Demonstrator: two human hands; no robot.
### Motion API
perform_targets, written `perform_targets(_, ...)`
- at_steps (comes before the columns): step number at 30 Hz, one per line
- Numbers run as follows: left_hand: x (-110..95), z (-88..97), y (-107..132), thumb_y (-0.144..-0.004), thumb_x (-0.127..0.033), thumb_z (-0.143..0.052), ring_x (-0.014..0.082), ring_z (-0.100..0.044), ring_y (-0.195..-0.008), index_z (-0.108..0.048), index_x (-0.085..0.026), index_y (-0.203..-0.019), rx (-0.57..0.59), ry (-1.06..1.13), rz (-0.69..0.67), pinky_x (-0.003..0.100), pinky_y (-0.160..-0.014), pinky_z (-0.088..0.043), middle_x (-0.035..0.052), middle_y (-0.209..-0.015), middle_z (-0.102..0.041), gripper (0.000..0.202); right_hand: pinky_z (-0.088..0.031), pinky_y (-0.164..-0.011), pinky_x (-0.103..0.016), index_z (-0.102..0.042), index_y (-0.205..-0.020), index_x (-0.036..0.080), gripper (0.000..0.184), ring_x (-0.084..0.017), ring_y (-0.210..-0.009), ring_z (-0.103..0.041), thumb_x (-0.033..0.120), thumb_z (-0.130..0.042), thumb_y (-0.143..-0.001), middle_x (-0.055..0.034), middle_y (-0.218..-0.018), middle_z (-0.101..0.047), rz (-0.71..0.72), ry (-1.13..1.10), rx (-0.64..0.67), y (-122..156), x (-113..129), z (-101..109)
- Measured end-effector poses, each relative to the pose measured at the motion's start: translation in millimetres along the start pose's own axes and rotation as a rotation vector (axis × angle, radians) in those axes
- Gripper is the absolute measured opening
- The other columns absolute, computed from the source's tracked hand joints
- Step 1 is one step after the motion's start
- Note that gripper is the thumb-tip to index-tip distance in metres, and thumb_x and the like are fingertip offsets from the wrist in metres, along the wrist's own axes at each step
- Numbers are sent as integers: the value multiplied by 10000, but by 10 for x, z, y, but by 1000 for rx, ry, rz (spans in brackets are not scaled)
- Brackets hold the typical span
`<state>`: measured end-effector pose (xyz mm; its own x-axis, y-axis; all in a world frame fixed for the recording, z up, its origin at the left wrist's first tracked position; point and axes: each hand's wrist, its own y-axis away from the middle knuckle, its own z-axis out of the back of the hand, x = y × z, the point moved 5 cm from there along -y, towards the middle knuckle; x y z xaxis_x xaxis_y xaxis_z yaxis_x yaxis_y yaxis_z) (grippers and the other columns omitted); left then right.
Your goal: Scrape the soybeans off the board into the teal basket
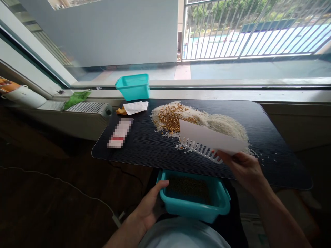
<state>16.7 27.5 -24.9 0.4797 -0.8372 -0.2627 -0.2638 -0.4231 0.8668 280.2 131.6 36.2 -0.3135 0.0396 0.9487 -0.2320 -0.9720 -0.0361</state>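
Note:
My right hand (pixel 244 167) is closed on a white sheet with a row of slots along its lower edge (pixel 209 137). It holds the sheet tilted over the near side of a pile of white rice (pixel 227 125) mixed at the left with yellow corn-like kernels (pixel 169 119). My left hand (pixel 151 203) grips the left rim of a teal plastic bin (pixel 192 203), its thumb over the edge. This bin rests on my lap below the table edge. Small dark greenish grains (pixel 190 187) cover its bottom.
A second teal bin (pixel 134 88) stands by the window behind the dark table (pixel 144 137). A white paper (pixel 136 107) and a blurred pale packet (pixel 120 133) lie at the left. A radiator (pixel 88 107) with a green cloth (pixel 77 99) is beyond. A white cable (pixel 77 194) crosses the floor.

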Motion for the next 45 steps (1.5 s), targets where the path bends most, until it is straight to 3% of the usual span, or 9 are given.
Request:
perform_targets(6,-14,25,21,-849,-392,-591,244,-689,-889,-557,-146,-1262,-10,0,-3,324,-765,-535,102,-964,-739,483,-578,-589,-297,-799,-722,221,303,-214,-618,-698,495,-812,-592,-22,-686,-766,-35,-8,62,17,100,5)
perform_targets(13,-27,67,22,-839,-374,-609,228,-678,-890,-567,-160,-1253,-26,-12,-40,329,-778,-540,95,-1021,-732,468,-583,-663,-315,-799,-735,233,346,-232,-693,-714,556,-798,-611,-33,-732,-777,-28,8,45,43,65,73)
perform_targets(19,-34,82,7,-810,-374,-643,241,-679,-901,-557,-169,-1271,-11,10,-45,338,-782,-540,99,-1017,-731,512,-588,-663,-362,-795,-727,210,412,-255,-684,-711,598,-791,-589,-62,-726,-774,-42,47,149,11,50,41)
perform_targets(23,-51,81,16,-816,-377,-638,243,-675,-921,-555,-164,-1273,-9,-1,-52,338,-795,-536,100,-1016,-730,511,-591,-706,-412,-800,-772,180,487,-288,-728,-716,628,-780,-582,-100,-777,-779,-43,36,123,50,38,97)
perform_targets(29,-35,82,41,-819,-380,-633,245,-675,-934,-550,-152,-1276,-7,5,-36,335,-802,-533,102,-1006,-729,518,-591,-670,-357,-807,-720,214,471,-254,-672,-710,644,-804,-528,-70,-724,-777,-64,-26,204,98,152,-54)
perform_targets(37,-53,51,50,-825,-359,-630,247,-682,-931,-550,-172,-1275,-33,9,-58,342,-800,-539,97,-1033,-728,494,-602,-735,-381,-807,-740,236,386,-264,-723,-728,593,-800,-592,-35,-769,-788,-47,-27,26,111,-152,179)
perform_targets(45,-32,44,40,-827,-368,-624,255,-682,-922,-552,-144,-1266,-26,-7,-56,340,-779,-539,102,-974,-738,498,-620,-675,-368,-802,-662,256,458,-250,-635,-723,667,-819,-462,-42,-705,-779,-107,-52,118,144,24,113)
